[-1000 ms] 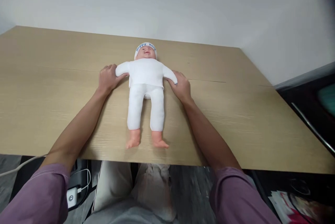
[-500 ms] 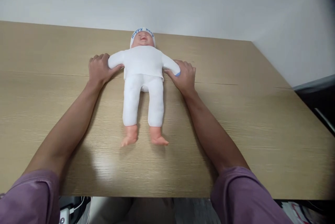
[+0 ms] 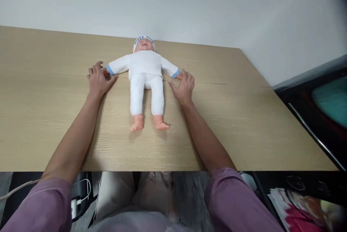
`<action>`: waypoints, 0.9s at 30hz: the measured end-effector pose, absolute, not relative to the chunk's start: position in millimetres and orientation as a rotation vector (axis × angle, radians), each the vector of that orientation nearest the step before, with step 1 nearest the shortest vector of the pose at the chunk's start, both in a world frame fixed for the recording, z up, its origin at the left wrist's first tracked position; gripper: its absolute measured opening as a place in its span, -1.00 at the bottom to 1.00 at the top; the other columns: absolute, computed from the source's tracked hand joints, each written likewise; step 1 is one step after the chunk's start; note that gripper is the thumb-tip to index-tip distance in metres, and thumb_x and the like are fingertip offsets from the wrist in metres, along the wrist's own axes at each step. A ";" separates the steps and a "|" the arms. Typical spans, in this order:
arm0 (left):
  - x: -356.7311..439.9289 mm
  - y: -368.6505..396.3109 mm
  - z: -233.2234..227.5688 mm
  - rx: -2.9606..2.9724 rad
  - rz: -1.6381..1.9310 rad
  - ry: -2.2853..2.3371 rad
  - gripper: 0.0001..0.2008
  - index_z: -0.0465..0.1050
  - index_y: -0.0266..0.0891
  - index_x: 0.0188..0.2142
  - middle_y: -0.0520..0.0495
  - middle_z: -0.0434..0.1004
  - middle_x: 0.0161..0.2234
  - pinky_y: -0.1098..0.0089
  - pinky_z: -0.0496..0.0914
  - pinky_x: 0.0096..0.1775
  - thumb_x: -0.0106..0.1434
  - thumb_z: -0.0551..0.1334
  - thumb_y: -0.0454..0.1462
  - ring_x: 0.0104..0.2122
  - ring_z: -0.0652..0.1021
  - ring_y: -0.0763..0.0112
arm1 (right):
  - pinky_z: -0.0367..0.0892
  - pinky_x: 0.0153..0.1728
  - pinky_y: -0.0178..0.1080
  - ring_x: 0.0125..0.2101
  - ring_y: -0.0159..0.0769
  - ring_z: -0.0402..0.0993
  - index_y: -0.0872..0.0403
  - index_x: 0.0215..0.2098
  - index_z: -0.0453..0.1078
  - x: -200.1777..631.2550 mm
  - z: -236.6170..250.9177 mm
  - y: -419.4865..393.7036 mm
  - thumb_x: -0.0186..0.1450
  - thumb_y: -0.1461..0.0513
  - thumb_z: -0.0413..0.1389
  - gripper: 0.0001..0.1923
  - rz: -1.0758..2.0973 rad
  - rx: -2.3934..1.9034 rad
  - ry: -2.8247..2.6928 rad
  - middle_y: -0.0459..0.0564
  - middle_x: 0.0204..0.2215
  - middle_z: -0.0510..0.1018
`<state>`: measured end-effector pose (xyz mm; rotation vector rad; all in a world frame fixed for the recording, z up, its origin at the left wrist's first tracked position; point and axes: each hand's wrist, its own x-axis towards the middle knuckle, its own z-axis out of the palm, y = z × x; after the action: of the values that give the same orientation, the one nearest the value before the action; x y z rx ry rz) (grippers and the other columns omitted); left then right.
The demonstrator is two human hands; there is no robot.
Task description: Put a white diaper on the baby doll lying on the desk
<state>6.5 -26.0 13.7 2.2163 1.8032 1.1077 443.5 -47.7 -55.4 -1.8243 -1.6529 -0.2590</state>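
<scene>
A baby doll lies on its back on a wooden table, its arms stretched out to the sides. White top and trousers cover it, with blue cuffs, and its white cap carries blue lettering. Beside the doll's hand at the left is my left hand, thumb and fingers spread apart. My right hand rests by the doll's other hand, its fingertips touching or close to it, the thumb held away. Neither hand is wrapped round the doll. The doll's bare feet point toward me.
A pale wall stands behind the table's far edge. To the right is a dark glossy object. Below the front edge are a white plug with a cable and a pile of papers and colourful items.
Both hands have loosened from the doll's arms and slid out to its hands; the blue cuffs and doll's hands now show. The view has shifted, showing more below the table.
</scene>
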 end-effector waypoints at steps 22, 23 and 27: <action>32.1 -449.4 -30.0 2.421 0.867 1.230 -0.63 0.48 -0.05 0.34 -0.22 0.62 0.34 -0.13 0.28 0.49 0.60 0.27 -0.27 0.36 0.53 0.00 | 0.61 -0.01 -0.04 -0.08 -0.12 0.70 -0.11 0.19 0.50 372.7 -69.4 -461.6 0.56 0.35 0.17 -0.68 -0.072 -1.187 -1.662 0.00 -0.12 0.72; 32.5 -477.4 -43.1 2.386 0.867 1.105 -0.67 0.54 -0.02 0.28 -0.17 0.69 0.23 -0.04 0.37 0.40 0.58 0.28 -0.29 0.24 0.61 0.05 | 0.62 -0.05 -0.05 -0.12 -0.13 0.70 -0.11 0.17 0.51 371.3 -86.2 -487.1 0.56 0.34 0.19 -0.71 -0.017 -1.228 -1.648 0.00 -0.14 0.71; 49.3 -526.4 -98.6 1.680 0.696 1.303 -0.66 0.62 -0.12 0.16 -0.25 0.71 0.10 -0.02 0.51 0.20 0.55 0.32 -0.02 0.12 0.66 -0.03 | 0.65 0.02 0.08 -0.02 -0.02 0.71 0.00 0.21 0.51 360.2 -151.2 -542.6 0.58 0.00 0.22 -0.64 0.403 -1.697 -1.336 0.16 0.00 0.72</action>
<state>49.3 -526.4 -98.6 1.6799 1.3026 0.6964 360.2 -542.6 -151.2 -1.6969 -1.3361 0.4035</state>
